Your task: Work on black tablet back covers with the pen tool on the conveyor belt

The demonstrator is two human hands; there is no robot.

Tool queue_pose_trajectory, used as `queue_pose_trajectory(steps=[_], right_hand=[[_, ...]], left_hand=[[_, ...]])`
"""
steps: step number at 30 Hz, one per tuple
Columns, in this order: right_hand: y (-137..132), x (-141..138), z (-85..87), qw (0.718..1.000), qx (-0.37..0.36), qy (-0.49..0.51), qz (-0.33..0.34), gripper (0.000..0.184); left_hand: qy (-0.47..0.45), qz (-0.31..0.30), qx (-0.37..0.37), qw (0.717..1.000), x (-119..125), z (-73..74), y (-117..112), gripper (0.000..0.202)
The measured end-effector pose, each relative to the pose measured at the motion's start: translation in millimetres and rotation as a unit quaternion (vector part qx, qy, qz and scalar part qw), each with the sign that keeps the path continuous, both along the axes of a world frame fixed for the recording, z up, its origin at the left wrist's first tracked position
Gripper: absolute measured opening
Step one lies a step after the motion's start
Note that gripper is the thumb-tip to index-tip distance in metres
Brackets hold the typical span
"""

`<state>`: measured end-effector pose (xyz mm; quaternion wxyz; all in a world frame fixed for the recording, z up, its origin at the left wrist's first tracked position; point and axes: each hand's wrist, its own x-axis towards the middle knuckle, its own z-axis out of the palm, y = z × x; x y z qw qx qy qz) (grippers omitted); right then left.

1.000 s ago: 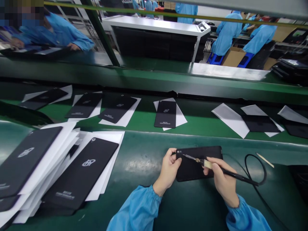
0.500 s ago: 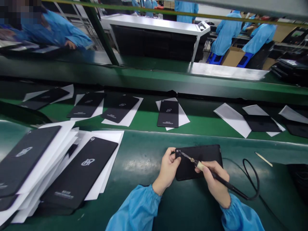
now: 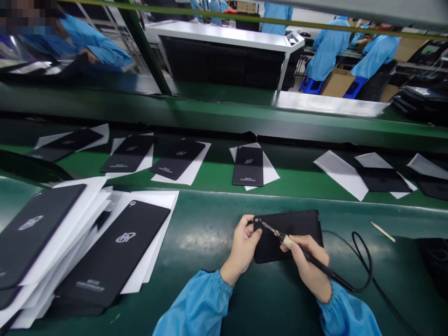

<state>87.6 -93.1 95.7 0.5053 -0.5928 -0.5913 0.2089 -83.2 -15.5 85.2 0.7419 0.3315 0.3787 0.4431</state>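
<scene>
Head view shows the left hand curled against the left edge of a black rectangular device panel, steadying it flat on the dark green bench top at near centre. Right hand is closed in a pen grip on a slim black corded soldering iron, its metal tip touching the panel's far left corner. Left of these, black back covers on white sheets lie stacked.

Left hand steadying flat black rectangular back cover on green bench; right hand gripping thin black corded soldering iron, tip at cover's upper-left corner.
</scene>
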Motion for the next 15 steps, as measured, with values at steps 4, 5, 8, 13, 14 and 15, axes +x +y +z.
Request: queue_pose_trajectory(steps=[4,5,8,13,14,15], right_hand=[[1.3,-2.0,4.7,1.0,0.013,-0.008,-0.001,0.013],[1.7,-2.6,6.3,1.0,0.016,-0.011,-0.001,0.013],[3.1,-5.3,11.6,1.0,0.026,-0.016,-0.002,0.014],[3.7,-13.4,14.2,0.999,0.042,-0.023,-0.013,0.013],[2.6,-14.6,12.9,0.999,0.044,-0.025,-0.015,0.013],[0.9,-14.9,11.3,0.998,0.046,-0.028,-0.017,0.013]], left_hand=[[0.003,-0.004,-0.002,1.0,-0.6,-0.8,-0.1,0.033],[0.003,-0.006,-0.001,1.0,-0.7,-0.9,-0.1,0.033],[0.003,-0.009,0.004,1.0,-0.7,-1.2,0.0,0.032],[0.003,-0.008,0.003,1.0,-0.7,-1.6,0.4,0.033],[0.003,-0.006,0.004,1.0,-0.8,-1.4,0.6,0.033],[0.003,-0.004,0.003,1.0,-0.8,-1.0,0.8,0.033]])
